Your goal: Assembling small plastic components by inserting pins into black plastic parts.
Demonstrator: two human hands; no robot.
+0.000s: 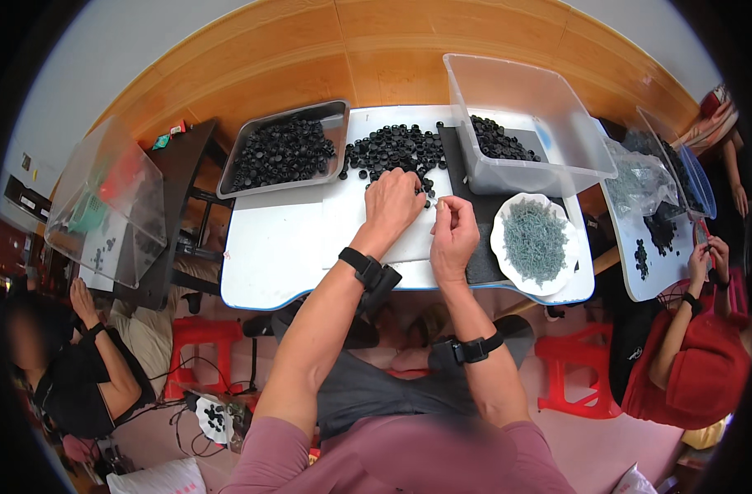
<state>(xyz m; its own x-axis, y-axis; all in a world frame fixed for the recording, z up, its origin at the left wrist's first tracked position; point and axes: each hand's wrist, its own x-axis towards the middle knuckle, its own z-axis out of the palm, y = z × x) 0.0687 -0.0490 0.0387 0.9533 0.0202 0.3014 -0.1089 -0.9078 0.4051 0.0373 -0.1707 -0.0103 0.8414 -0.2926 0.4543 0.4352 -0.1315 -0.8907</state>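
My left hand (392,200) is bent over the near edge of a pile of small round black caps (401,146) on the white table. Its fingers are curled down and closed, and what they hold is hidden beneath the hand. Close beside it, my right hand (454,239) is closed in a pinch, thumb against forefinger. Something small and pale shows at those fingertips, too tiny to name. A few loose caps lie between the two hands. To the right of my right hand, a white scalloped plate (499,239) bears a heap of thin grey-green pieces (541,239).
Behind my left hand stands a metal tray (244,188) full of black caps. A clear plastic bin (524,176) with more caps sits at the back right, on a dark mat (485,262). Co-workers sit at tables on both sides, near red stools (578,370).
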